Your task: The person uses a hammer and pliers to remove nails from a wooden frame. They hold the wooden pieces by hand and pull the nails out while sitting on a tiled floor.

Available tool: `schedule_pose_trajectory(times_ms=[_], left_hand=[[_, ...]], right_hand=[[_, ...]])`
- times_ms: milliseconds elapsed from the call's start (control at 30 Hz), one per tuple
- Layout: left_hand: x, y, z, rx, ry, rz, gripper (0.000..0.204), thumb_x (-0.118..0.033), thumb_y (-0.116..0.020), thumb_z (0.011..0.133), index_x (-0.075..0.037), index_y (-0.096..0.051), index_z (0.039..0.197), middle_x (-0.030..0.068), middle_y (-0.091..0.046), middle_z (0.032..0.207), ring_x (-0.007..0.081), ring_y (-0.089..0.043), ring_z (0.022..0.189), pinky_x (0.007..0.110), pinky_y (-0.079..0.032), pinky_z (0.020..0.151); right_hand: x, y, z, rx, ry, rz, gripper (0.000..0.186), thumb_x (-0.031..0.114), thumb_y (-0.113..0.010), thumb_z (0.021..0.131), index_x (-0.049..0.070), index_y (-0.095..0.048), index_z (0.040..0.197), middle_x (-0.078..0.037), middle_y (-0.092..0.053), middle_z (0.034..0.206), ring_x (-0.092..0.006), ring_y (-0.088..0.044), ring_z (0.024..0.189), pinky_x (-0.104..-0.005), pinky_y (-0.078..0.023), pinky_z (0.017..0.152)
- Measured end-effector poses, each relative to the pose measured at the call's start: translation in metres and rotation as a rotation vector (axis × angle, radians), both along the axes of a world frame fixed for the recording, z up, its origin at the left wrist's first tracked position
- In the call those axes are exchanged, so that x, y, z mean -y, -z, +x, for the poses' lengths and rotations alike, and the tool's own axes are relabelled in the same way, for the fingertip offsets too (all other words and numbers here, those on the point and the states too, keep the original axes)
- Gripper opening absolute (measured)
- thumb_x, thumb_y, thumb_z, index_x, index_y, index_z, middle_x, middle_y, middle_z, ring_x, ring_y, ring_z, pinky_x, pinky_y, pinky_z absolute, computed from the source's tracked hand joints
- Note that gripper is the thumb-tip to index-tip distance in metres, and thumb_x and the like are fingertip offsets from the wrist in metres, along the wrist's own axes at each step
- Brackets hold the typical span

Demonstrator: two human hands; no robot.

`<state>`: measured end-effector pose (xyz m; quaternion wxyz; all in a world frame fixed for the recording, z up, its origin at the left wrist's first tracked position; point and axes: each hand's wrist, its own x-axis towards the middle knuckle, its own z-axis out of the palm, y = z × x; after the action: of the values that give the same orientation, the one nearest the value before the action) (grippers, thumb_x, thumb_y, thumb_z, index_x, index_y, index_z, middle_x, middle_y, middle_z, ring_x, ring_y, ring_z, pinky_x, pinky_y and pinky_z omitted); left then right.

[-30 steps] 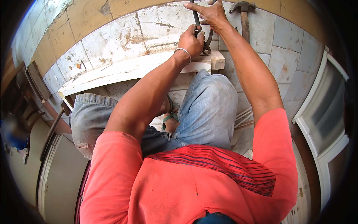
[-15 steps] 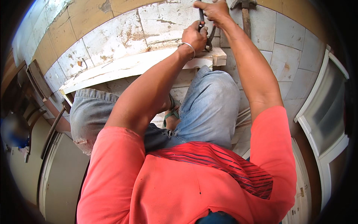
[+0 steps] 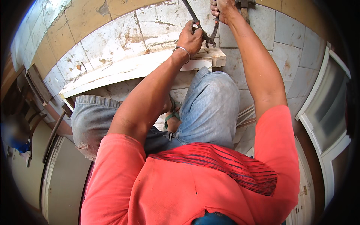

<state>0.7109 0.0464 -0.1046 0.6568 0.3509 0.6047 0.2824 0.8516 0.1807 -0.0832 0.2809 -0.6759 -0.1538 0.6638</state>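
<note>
A dark pair of long-handled pincers [image 3: 208,37] stands with its jaws low over the right end of a white-painted wooden frame [image 3: 123,69]. My left hand [image 3: 190,38] is closed round the tool near its pivot, on the left handle's side. Higher up, my right hand [image 3: 222,10] grips the other handle, with its fingers curled. The two handles are spread apart in a V, and the left one runs up to the top edge. Whether the jaws have hold of anything is too small to tell. The frame's squared end block sits just below the jaws.
A hammer [image 3: 244,11] lies on the tiled floor [image 3: 292,30] beyond my right hand. A bent metal piece [image 3: 81,66] lies by the frame's left part. A second hammer-like tool [image 3: 56,131] leans at the left. A white-framed glazed panel [image 3: 326,112] stands at the right.
The pincers' handles have gone from close together to wide apart. My left hand has shifted slightly left, and my right hand has changed from a loose reach to a curled grip.
</note>
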Motion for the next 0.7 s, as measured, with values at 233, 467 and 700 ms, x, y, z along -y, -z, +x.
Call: schedule_pose_trajectory(times_ms=[233, 467, 700], left_hand=[[0.000, -0.009, 0.005, -0.183, 0.117, 0.088, 0.054, -0.020, -0.054, 0.098, -0.005, -0.039, 0.148, 0.0157, -0.069, 0.088, 0.0190, -0.066, 0.080, 0.033, -0.053, 0.076], [-0.001, -0.016, 0.010, -0.208, 0.148, 0.083, 0.050, -0.019, -0.054, 0.099, -0.005, -0.042, 0.146, 0.0163, -0.070, 0.091, 0.0209, -0.066, 0.081, 0.035, -0.053, 0.077], [0.000, -0.018, 0.006, -0.271, 0.169, 0.080, 0.044, -0.020, -0.054, 0.098, -0.002, -0.046, 0.138, 0.0198, -0.070, 0.093, 0.0258, -0.068, 0.084, 0.038, -0.053, 0.079]], right_hand=[[0.017, 0.016, 0.008, -0.143, 0.184, 0.028, 0.062, 0.076, -0.052, 0.089, 0.016, -0.044, 0.075, 0.003, -0.031, 0.050, -0.0113, -0.028, 0.036, -0.0274, -0.025, 0.033], [0.018, 0.026, 0.004, 0.021, -0.094, 0.072, 0.069, 0.068, -0.068, 0.082, 0.004, -0.051, 0.100, -0.003, -0.050, 0.064, -0.0166, -0.050, 0.050, -0.0317, -0.042, 0.041], [0.037, -0.005, -0.027, 0.621, -0.404, 0.363, 0.130, 0.050, -0.096, 0.056, -0.010, -0.022, 0.145, -0.033, -0.056, 0.125, -0.0377, -0.059, 0.115, -0.0380, -0.050, 0.096]])
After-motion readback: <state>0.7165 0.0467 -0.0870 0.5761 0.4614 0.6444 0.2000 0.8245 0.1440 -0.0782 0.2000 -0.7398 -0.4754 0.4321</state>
